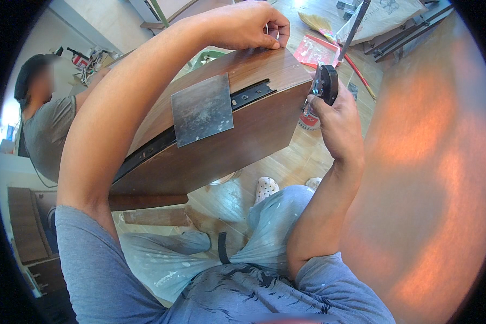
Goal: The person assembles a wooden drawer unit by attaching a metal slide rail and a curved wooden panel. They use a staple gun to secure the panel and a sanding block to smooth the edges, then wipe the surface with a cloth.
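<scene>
The brown wooden drawer box (pixel 221 135) stands tilted on edge before the person, its black slide rail (pixel 200 121) facing up under a loose metal plate (pixel 202 109). The left hand (pixel 248 24) grips its top edge closed; the right hand (pixel 335 116) clasps a black tool (pixel 326 83) (kind unclear) at the corner. This looks like hardware fitting, needing a steady box.
</scene>
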Demonstrator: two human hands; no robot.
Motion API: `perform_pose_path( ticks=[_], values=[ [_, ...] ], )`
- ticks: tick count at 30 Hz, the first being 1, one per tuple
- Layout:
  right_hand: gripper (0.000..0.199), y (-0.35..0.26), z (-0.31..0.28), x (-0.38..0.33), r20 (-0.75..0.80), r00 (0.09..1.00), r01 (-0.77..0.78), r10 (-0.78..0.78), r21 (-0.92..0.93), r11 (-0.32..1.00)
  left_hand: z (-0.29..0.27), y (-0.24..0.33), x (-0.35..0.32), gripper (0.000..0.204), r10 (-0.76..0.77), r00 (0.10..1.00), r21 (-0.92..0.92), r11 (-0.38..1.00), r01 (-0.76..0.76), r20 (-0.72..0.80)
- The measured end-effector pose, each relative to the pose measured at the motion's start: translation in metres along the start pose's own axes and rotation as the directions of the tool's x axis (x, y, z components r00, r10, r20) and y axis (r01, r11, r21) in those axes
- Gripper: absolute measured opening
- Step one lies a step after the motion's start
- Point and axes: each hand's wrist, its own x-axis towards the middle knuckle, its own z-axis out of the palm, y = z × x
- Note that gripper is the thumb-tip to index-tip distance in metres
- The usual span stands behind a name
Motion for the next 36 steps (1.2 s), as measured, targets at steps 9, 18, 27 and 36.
perform_pose_path(
  ticks=[9,18,27,36],
  values=[
    [0.036,0.000,-0.001,-0.001,0.014,1.000,-0.001,0.000,0.052,0.999,0.008,-0.008,-0.014,0.016,0.048,0.995,-0.055,0.997,-0.054,-0.091],
    [0.035,-0.017,-0.008,0.013,-0.288,0.957,0.098,0.033,0.429,0.898,0.034,-0.020,-0.011,0.020,-0.264,0.957,-0.399,0.896,0.196,-0.122],
    [0.048,-0.064,0.007,0.052,-0.093,0.961,0.273,-0.259,0.222,0.936,0.056,-0.027,0.001,0.017,-0.440,0.897,-0.785,0.566,0.253,-0.028],
    [0.053,-0.057,0.033,0.072,-0.139,0.851,0.506,-0.505,-0.037,0.862,0.071,-0.043,0.014,0.013,-0.472,0.881,-0.883,0.401,0.244,0.029]
  ],
)
